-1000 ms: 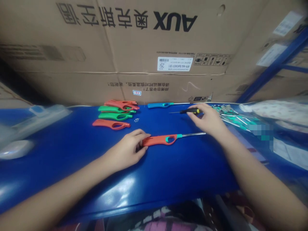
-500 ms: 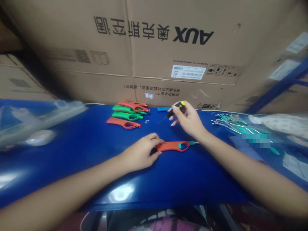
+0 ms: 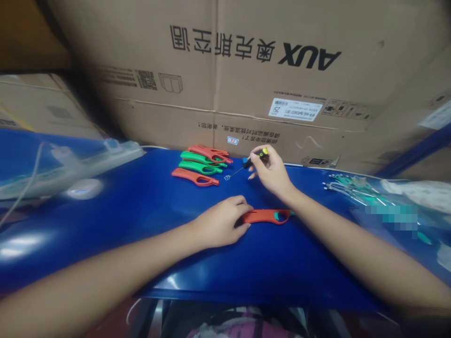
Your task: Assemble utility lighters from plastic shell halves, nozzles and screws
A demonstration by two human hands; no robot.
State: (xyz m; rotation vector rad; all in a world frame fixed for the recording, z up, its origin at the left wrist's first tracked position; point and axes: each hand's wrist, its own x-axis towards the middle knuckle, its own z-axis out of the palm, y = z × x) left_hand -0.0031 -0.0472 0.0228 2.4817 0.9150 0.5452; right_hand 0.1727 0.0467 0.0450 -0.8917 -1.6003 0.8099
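My left hand (image 3: 225,221) grips the left end of an orange lighter body (image 3: 262,216) with a green trigger, lying flat on the blue table. Its right end passes behind my right forearm. In my right hand (image 3: 271,170) is a screwdriver (image 3: 254,158) with a black and yellow handle. The thin shaft slants down to the left, its tip at a small cluster of screws (image 3: 227,177). Left of the screws lie several empty-looking lighter shells, among them an orange shell (image 3: 195,177) and a green shell (image 3: 200,167).
A large cardboard box (image 3: 246,84) stands along the table's back edge. To the right lie several green lighter inner parts with metal rods (image 3: 362,188). A power strip (image 3: 116,155) with a cable is at the left, near a round white object (image 3: 82,188).
The screwdriver tip has moved to the small screws. My left hand stays on the orange lighter body. The whole view has shifted, so things sit further right.
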